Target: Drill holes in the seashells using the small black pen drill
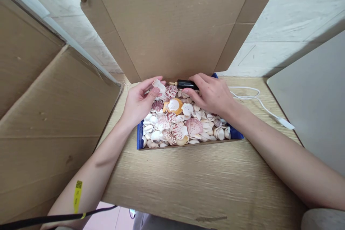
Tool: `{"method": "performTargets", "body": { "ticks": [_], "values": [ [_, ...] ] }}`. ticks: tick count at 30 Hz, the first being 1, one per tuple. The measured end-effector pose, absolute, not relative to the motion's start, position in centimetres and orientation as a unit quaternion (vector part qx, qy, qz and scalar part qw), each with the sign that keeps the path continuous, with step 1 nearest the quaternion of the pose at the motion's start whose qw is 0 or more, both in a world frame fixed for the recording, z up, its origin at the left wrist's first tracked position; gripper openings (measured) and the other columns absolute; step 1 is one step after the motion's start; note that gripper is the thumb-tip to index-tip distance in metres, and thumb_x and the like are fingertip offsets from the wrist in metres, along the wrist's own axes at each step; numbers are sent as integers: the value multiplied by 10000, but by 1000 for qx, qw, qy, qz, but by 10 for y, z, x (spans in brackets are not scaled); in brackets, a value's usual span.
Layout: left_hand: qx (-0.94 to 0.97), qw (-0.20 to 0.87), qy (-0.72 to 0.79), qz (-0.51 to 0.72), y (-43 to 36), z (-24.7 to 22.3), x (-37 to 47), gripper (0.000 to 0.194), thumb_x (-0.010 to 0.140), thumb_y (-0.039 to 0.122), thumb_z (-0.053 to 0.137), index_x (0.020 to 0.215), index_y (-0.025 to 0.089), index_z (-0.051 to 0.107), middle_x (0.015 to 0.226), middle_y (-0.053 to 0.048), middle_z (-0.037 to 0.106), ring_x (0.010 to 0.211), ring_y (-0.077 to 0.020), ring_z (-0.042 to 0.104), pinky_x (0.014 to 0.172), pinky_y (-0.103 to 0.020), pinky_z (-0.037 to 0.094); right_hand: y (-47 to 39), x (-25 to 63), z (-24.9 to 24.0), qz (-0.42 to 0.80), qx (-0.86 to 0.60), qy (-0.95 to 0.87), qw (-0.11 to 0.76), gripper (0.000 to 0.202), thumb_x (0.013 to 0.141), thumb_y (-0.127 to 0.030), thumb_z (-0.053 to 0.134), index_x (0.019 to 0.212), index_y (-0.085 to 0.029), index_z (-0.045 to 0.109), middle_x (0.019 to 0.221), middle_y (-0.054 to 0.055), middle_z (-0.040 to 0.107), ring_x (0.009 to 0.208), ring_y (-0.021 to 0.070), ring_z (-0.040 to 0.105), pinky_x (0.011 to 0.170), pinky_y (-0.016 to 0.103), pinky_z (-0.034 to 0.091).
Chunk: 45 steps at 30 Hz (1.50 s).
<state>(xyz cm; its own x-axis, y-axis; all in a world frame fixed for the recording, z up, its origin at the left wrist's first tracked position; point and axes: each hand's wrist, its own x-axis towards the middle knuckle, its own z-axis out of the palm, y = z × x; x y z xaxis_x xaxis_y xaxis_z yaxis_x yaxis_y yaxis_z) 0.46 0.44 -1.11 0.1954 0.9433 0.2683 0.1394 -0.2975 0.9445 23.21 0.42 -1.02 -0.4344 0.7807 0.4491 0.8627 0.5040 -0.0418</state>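
My left hand pinches a pale shell between thumb and fingers above the left back part of a blue-edged tray. Closed around a black pen-like tool is my right hand. The tool lies level, its thin brassy tip pointing left at the held shell; whether they touch I cannot tell. Many shells fill the tray. Among them are an orange shell with a white dotted shell on it, and a pink ribbed scallop.
The tray rests on a wooden table. A cardboard panel stands behind it and a cardboard box at the left. A white cable runs right to a white connector beside a grey panel. A black cable crosses bottom left.
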Motion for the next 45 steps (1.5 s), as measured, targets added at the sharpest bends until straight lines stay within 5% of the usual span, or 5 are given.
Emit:
{"method": "performTargets", "body": {
  "ticks": [21,29,38,45],
  "values": [
    [651,441,427,446,4,-10,3,340,864,338,631,1155,162,649,1145,-105,708,1000,-211,678,800,-307,562,5,231,-9,-122,-471,-845,220,463,950,-523,340,922,-138,596,786,62,613,698,171,540,585,291,323],
    [670,406,458,420,2,-6,5,338,834,332,653,1120,154,676,1107,-101,725,971,-234,689,846,-361,549,8,236,-11,-162,-446,-832,286,359,920,-477,451,1039,-169,591,937,93,626,836,221,517,723,342,383],
    [669,435,465,382,1,-7,5,377,826,395,655,1120,162,694,928,-86,749,778,-199,677,614,-290,547,8,238,-9,-216,-394,-827,339,292,922,-395,485,1084,-167,569,975,77,661,891,222,521,753,350,367],
    [667,451,456,379,2,-9,4,363,818,391,666,1118,190,700,897,-68,748,741,-189,669,593,-284,536,9,238,-9,-169,-432,-826,321,278,918,-429,454,992,-189,572,986,87,659,922,241,536,777,370,373]
  ]
}}
